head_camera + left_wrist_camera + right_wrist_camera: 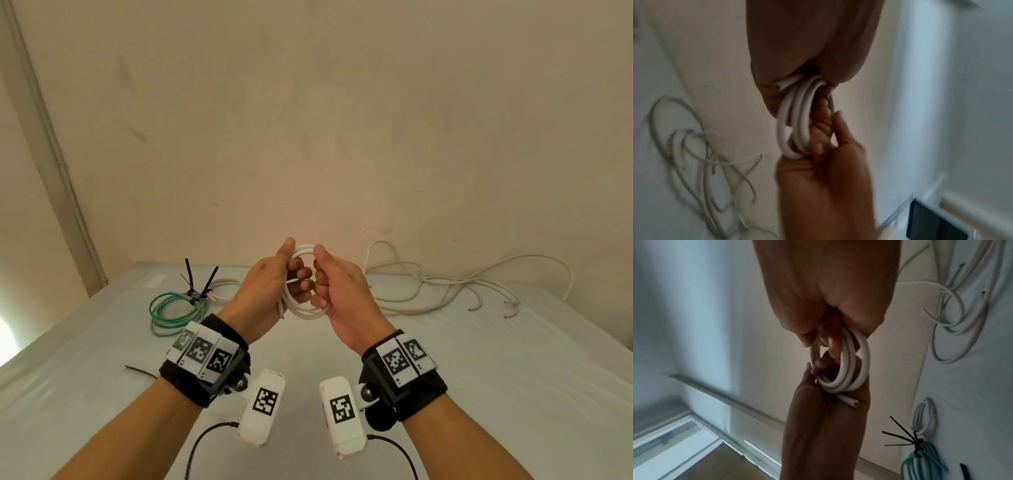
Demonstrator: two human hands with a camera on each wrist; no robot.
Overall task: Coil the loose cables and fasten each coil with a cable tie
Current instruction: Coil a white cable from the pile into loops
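Observation:
A thick white cable is wound into a small coil (310, 314) and held up above the table between both hands. My left hand (274, 287) grips the coil's left side, thumb on top; the cut cable end (281, 310) sticks out below the palm. My right hand (337, 287) grips the right side, fingers curled through the loops. The left wrist view shows the coil (784, 123) running from my left palm down into the right hand (824, 162). In the right wrist view the coil (865, 353) and its cut end (849, 402) lie against my left hand (828, 418).
A green coil (174, 308) fastened with black cable ties (191, 281) lies on the grey table (479, 377) at the left, a tied white coil (219, 284) behind it. Loose white cables (445, 284) sprawl at the back right. A single black tie (140, 371) lies near the left forearm.

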